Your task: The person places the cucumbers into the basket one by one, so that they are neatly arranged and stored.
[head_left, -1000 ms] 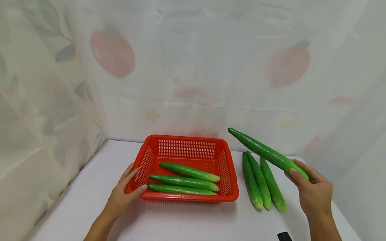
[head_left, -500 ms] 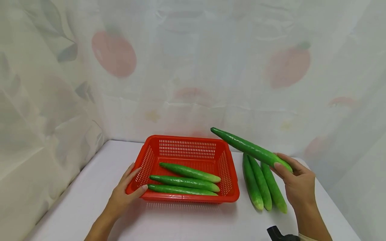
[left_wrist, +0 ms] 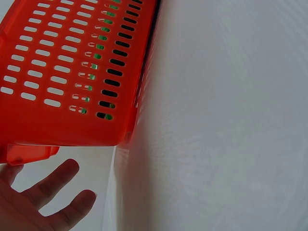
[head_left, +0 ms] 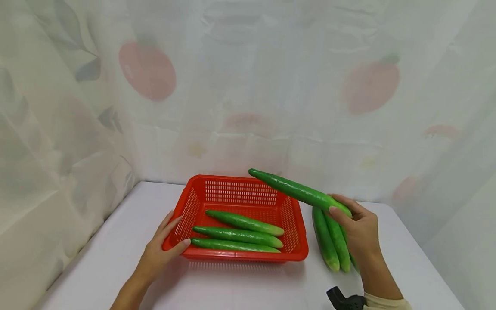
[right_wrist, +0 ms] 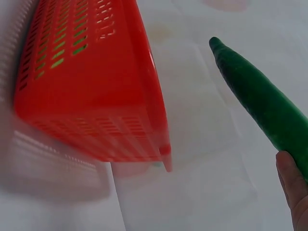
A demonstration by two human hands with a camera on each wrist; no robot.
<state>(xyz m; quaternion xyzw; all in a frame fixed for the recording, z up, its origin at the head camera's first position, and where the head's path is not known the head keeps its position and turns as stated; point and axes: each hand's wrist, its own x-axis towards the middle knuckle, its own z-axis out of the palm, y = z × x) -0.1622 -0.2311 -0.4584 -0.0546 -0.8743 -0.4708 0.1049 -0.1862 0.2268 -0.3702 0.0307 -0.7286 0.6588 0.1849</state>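
1. Gripping a green cucumber [head_left: 298, 189] by its paler end, the right hand [head_left: 358, 226] has its thumb on the near side and its fingers round the far side.
2. That cucumber is held in the air, tilted, its dark narrow tip pointing up and to the left; in the head view the tip overlaps the back rim of a red perforated plastic basket [head_left: 240, 256], and in the right wrist view it shows apart from the basket wall.
3. At the basket's left side, the left hand [head_left: 156, 252] rests with fingers spread and fairly straight, the thumb on the rim by the front corner, the other fingers along the outside.
4. Inside the basket lie three cucumbers side by side: a rear cucumber [head_left: 244, 222], a middle cucumber [head_left: 237, 236] and a front cucumber [head_left: 234, 245], all with pale ends to the right.
5. Just right of the basket, three more lie lengthwise on the white table [head_left: 232, 292]: an inner cucumber [head_left: 325, 241], a central cucumber [head_left: 338, 241] and an outer cucumber [head_left: 354, 262], the last mostly hidden behind the right hand and wrist.
6. A black device [head_left: 341, 299] sits at the right wrist, beside a beige sleeve [head_left: 385, 302].
7. Behind the table hangs a pale curtain [head_left: 248, 86] printed with red fruit.
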